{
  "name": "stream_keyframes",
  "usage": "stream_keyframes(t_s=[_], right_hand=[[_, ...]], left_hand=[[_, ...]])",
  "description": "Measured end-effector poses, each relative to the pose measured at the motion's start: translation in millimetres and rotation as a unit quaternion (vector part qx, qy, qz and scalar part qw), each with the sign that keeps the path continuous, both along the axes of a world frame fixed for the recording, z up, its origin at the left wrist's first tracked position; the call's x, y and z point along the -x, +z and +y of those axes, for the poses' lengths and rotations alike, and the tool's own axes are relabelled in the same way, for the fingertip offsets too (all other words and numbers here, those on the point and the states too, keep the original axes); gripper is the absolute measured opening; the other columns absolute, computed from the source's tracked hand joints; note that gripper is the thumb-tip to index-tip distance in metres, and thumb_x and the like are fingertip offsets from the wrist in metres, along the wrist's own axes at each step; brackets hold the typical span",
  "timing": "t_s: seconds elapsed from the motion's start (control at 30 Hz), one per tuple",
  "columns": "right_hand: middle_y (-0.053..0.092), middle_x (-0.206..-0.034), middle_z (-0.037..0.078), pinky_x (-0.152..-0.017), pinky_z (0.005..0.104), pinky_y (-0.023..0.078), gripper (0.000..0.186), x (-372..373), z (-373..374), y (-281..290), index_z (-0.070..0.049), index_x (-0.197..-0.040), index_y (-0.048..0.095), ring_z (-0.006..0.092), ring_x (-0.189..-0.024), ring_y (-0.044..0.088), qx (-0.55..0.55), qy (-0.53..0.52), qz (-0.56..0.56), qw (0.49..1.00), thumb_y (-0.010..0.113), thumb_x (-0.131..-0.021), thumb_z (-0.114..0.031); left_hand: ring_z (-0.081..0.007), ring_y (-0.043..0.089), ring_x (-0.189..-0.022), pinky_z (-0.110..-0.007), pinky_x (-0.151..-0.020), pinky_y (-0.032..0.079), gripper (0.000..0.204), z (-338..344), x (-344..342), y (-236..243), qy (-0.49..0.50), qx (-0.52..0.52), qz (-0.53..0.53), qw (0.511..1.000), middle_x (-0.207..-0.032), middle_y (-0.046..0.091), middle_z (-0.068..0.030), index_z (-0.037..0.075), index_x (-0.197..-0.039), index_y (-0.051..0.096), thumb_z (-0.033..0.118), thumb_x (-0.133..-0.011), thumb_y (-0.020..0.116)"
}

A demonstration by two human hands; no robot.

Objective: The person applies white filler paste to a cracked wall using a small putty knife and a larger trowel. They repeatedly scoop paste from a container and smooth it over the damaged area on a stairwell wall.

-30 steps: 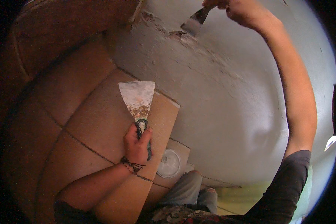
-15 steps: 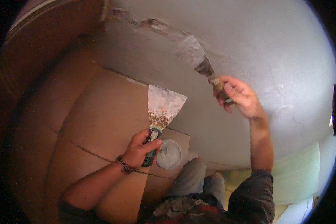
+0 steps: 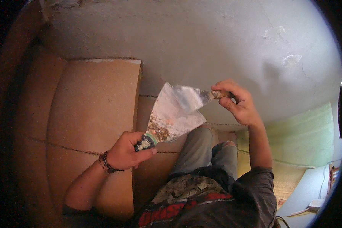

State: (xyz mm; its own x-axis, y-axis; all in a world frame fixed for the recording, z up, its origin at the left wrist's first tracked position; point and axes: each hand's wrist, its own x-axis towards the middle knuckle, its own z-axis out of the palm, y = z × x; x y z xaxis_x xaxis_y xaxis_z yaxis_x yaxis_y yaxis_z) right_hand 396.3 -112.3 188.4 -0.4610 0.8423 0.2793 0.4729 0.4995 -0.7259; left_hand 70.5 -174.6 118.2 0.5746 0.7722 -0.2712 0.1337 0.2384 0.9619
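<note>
The left hand [image 3: 127,154] is held low, fingers curled in a closed grip – forearm rising from the lower edge. The right hand [image 3: 237,104] is raised higher, likewise clenched, its arm nearly straight.

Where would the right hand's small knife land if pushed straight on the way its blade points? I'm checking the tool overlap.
Probably on the wide putty knife in the left hand; the small knife's blade already overlaps it.

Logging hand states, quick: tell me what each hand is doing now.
Left hand: closed on wide, filler-smeared metal putty knife.
Right hand: closed on smaller metal putty knife.
</note>
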Motion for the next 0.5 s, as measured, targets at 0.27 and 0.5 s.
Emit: stream_keyframes(t_s=[0.27,0.5], right_hand=[[0.061,-0.091,0.007,-0.075,0.0345,0.045,0.035,-15,11,8,-0.007,-0.098,0.07,0.0234,-0.084,0.054,-0.088,-0.011,-0.099,0.991,0.068,-0.065,0.005],[0.06,-0.088,0.007,-0.075,0.0341,0.044,0.036,-31,14,14,-0.007,-0.096,0.07,0.0239,-0.084,0.054,-0.136,0.002,-0.13,0.982,0.068,-0.062,0.006]], left_hand=[[-0.0021,0.047,-0.058,-0.023,-0.051,0.041,0.012,5,-1,-10,-0.046,-0.092,0.016,0.995,-0.064,0.054,0.0042,0.001,-0.084,0.059,0.01,-0.082,0.067],[-0.0018,0.046,-0.063,-0.023,-0.054,0.041,0.012,6,-7,-2,-0.073,-0.066,0.012,0.995,-0.065,0.053,0.0046,0.001,-0.084,0.059,0.009,-0.082,0.067]])
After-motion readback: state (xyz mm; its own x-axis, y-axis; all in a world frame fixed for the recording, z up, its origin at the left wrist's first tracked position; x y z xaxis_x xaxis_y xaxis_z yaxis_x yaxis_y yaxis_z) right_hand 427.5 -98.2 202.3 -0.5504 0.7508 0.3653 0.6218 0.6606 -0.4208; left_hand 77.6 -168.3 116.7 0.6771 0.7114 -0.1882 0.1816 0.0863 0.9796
